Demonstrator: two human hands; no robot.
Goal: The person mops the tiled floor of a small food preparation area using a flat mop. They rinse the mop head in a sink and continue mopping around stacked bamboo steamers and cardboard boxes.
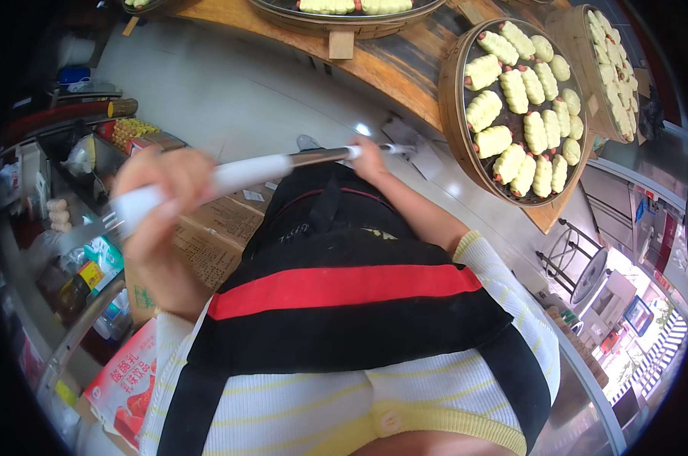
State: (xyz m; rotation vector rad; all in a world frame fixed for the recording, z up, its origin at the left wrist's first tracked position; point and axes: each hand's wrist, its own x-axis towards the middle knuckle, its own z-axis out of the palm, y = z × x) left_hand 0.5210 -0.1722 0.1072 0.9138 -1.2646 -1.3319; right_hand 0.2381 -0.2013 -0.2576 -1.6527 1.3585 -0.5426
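A long pole [321, 156], with a metal shaft and white plastic sleeves, slants across in front of my black apron [332, 319]. My left hand [164, 196], blurred, is wrapped around its thick white upper part. Lower on the shaft, my right hand [369, 162] grips near a white collar. Past the right hand, the pole's far end reaches down toward a pale flat piece [418, 151] on the floor. I cannot tell whether that piece is a mop head joined to the pole. One shoe [307, 142] shows beyond the apron.
Bamboo steamers [451, 114] with sausage rolls and round buns stand on a wooden table [389, 74]. Cardboard boxes [218, 239] and a red printed carton [127, 382] lie at left, near a crowded shelf [33, 268]. A stool [589, 276] stands at right on the tiled floor [235, 85].
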